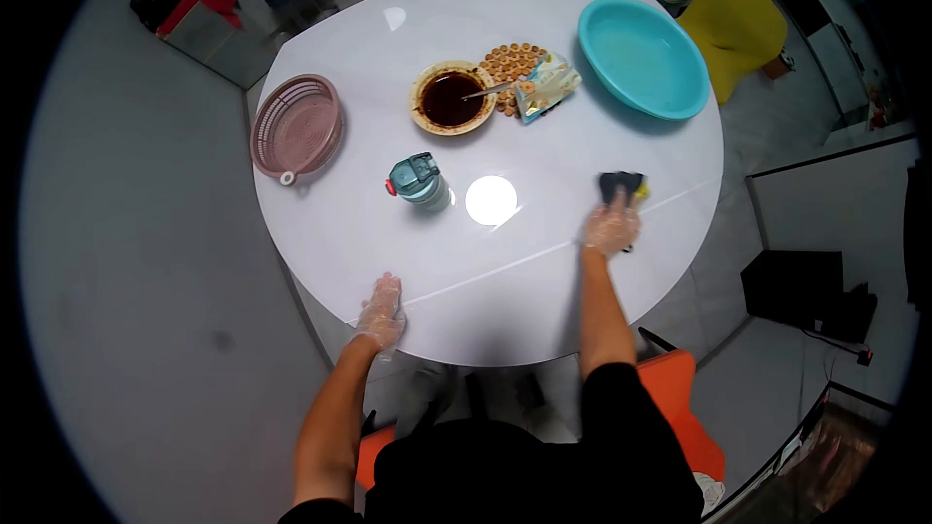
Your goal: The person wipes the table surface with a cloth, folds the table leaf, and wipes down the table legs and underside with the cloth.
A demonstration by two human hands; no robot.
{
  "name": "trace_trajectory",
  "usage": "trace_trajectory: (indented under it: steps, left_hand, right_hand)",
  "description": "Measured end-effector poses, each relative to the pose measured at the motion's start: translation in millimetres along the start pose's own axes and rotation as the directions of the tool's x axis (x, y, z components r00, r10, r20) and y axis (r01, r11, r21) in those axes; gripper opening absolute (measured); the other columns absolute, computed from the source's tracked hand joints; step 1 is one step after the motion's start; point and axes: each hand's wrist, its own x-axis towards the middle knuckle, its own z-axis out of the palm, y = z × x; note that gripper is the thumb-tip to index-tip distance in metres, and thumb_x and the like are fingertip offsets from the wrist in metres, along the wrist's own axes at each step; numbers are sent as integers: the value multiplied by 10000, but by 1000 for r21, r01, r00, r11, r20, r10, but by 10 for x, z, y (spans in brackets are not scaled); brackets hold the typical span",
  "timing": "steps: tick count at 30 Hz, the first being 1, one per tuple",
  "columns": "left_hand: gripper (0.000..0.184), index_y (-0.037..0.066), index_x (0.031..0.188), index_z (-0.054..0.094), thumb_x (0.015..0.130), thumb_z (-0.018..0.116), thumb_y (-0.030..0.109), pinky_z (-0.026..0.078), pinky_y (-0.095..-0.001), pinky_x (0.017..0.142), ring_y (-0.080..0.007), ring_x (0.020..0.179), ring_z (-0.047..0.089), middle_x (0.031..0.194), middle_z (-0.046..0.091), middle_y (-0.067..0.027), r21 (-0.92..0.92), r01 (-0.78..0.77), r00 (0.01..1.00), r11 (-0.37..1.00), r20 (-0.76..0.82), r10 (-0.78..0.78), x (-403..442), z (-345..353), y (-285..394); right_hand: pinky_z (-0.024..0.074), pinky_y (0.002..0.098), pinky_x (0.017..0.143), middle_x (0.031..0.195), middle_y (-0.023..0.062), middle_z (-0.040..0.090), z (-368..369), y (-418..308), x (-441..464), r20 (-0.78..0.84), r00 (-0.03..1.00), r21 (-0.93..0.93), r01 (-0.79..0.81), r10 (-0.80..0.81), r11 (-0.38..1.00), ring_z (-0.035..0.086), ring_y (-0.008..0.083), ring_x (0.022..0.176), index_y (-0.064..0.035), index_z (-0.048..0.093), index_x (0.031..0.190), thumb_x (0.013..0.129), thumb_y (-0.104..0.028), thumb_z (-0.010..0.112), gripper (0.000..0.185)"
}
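Observation:
My left hand, in a clear plastic glove, rests at the table's near edge with its fingers stretched out and nothing in it. Also gloved, my right hand is closed over a dark grey and yellow sponge on the right side of the table. The sponge's near part is hidden under the fingers. A teal water bottle with a red catch stands between the hands, farther back. Beyond it sits a bowl of dark brown liquid with a spoon in it.
Small ring-shaped pieces lie loose beside an opened snack packet. A turquoise basin stands at the back right and a pink plastic basket at the left edge. Chairs, one of them yellow, surround the white table.

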Motion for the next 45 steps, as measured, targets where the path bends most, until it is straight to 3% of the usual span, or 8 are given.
trace_trajectory:
  steps: [7,10,14,21,25,28,36,45]
  left_hand:
    - [623,137,1574,402,962,508,88,231,-557,1244,-286,1586,207,1711,238,-115,-155,-117,990,981,-98,102,164,147,-390]
    - [487,104,1415,585,936,526,46,261,-511,1247,-295,1546,316,1650,372,-140,-583,-199,978,787,-164,126,464,343,-857]
    - [420,99,1312,648,899,582,60,283,-494,1243,-316,1494,403,1580,470,-160,-317,-262,929,911,-338,150,161,132,-771]
    - [546,145,1421,570,881,625,81,261,-558,1238,-341,1500,374,1608,424,-140,51,-160,897,986,-409,167,-279,-283,-1293]
    - [546,149,1415,567,877,643,92,276,-559,1233,-342,1490,389,1598,437,-131,110,-222,869,969,-427,248,-374,-334,-1820]
    - [500,129,1364,597,868,647,86,327,-560,1206,-342,1464,425,1573,458,-146,90,-236,860,968,-443,251,-476,-414,-2136]
    - [484,77,1266,645,784,691,84,460,-503,1098,-406,1338,530,1453,543,-219,123,-298,844,947,-430,322,-1076,-390,-3234]
    - [350,75,1231,645,881,636,65,471,-499,1048,-422,1221,579,1329,603,-196,32,-438,782,898,-480,399,-630,-756,-3450]
  right_hand:
    - [481,509,946,1494,185,531,-839,-1307,-1980,229,721,595,428,-654,680,626,375,1092,-144,654,1325,715,-116,783,625]
    - [481,488,951,1469,173,538,-1110,-1280,-2455,211,497,707,517,-842,482,620,361,1031,-152,650,1332,721,-132,772,623]
    - [500,491,898,1450,170,566,-939,-799,-2169,186,292,733,595,-938,330,625,351,1029,-136,667,1322,702,-104,737,624]
    - [442,514,1085,1416,221,549,-913,552,-993,322,885,171,295,-336,940,544,417,1230,-133,514,1474,829,-124,708,673]
    - [439,488,1114,1368,263,593,-817,641,-1047,277,936,-62,-207,216,976,564,422,1284,-94,579,1431,899,-267,688,570]
    - [432,488,1122,1385,272,582,-834,-91,-1539,270,926,-73,-253,264,965,562,428,1280,-96,565,1447,871,-254,710,614]
    - [445,526,1047,1459,228,532,-876,-2720,-3571,128,951,315,231,-283,921,550,431,1246,-174,559,1472,768,-137,752,731]
    - [477,494,1002,1508,151,499,-1514,-2946,-3901,320,462,654,524,-827,546,566,371,1170,-193,572,1441,713,-131,816,770]
